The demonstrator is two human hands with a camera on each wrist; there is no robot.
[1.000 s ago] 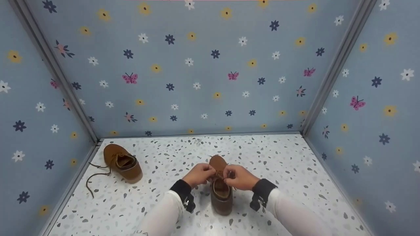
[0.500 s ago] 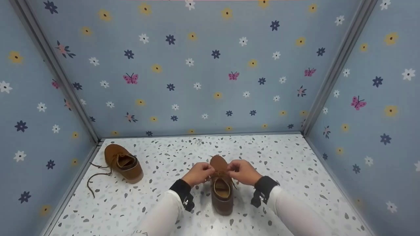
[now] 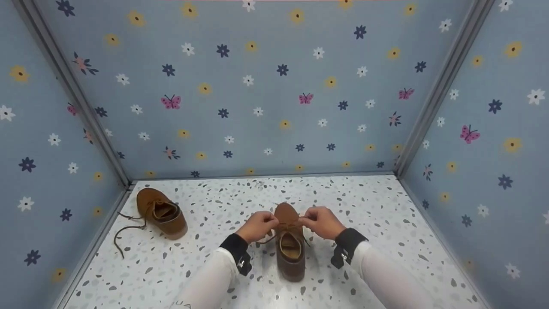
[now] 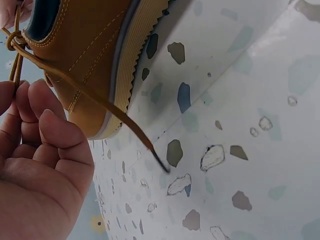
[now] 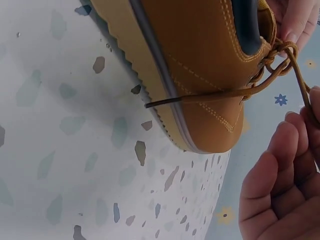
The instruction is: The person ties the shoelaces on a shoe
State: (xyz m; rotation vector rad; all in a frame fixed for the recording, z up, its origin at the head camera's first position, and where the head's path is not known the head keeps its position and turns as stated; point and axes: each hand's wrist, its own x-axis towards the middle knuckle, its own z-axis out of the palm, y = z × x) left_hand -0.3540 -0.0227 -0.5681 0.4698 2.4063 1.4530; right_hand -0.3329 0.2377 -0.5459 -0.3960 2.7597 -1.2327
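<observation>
Plainly pinching the lace (image 4: pixel 107 104) with left hand (image 3: pixel 257 226) and right hand (image 3: pixel 322 223); likely light, soft, limp, best held beside the knot (image 4: pixel 16 41) between, over the shoe (image 3: pixel 291 266).

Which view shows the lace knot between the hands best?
The right wrist view: the knot appears large and clear of the edge. Left wrist also shows it close, but crowded at the left edge; the head view shows it only tiny.

The head view looks forward and down from above; the wrist views, close and seemingly sideways, share one shoe (image 4: pixel 95 40) from opposite flanks.
</observation>
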